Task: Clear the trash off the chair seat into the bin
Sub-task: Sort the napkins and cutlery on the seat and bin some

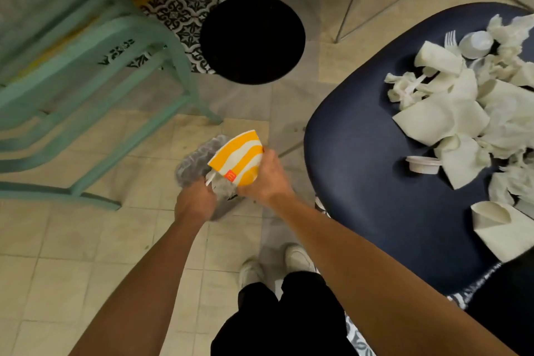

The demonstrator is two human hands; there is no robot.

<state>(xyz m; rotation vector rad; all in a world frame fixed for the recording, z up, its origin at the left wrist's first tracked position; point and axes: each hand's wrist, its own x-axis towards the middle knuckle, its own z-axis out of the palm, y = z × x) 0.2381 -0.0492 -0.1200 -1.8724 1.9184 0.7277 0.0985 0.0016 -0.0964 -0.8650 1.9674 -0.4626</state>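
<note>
— Tiled floor (86, 240) is the working area. What sits on it, largest item first?

— Item 1: the dark chair seat (361, 182), right of the person. Item 2: a teal metal chair (86, 66), left. Item 3: a black table base (251, 40), ahead. Item 4: the bin (190, 159), low on the floor between the arms; only its translucent grey liner shows.

— Where is the trash?

— Most lies on the seat: a napkin pile (450, 113), a small lidded tub (423, 164) at the pile's near edge, and a white plastic fork (450, 39) at the far edge. One piece, a yellow-and-white paper cup (239, 159), is over the bin.

— Hand condition?

— The right hand (268, 179) is wrapped round the cup's base, with the cup tilted mouth-outward. The left hand (196, 199) has its fingers curled at the liner's near rim. The back of the hand hides the exact grip.

— Failure modes?

— Fault 1: the liner mouth looks soft and narrow. If the left hand slackens, it probably collapses and the cup lands on the tiles. Fault 2: the cup is tipped, so any dregs could spill before it clears the rim. Fault 3: the napkins are light and loose, so a hasty grab likely scatters them. The fork and tub could slide off the seat edge.
</note>
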